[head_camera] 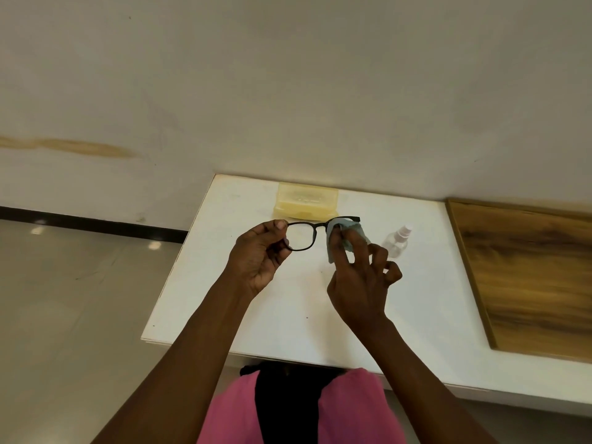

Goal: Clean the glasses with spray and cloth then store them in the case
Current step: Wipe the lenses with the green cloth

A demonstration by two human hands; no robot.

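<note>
Black-framed glasses (315, 230) are held up above the white table (288, 315). My left hand (259, 254) pinches the frame's left end between thumb and fingers. My right hand (358, 277) pinches a pale blue cloth (344, 232) around the right lens, which the cloth hides. A yellow translucent case (306, 201), lid down, lies at the table's far edge behind the glasses. A small clear spray bottle (398, 241) with a white cap lies on the table just right of my right hand.
The table stands against a cream wall (288, 91). A wooden board (528, 277) covers the surface to the right. Tiled floor (64, 299) lies to the left. My lap in pink and black clothing is below the table's near edge.
</note>
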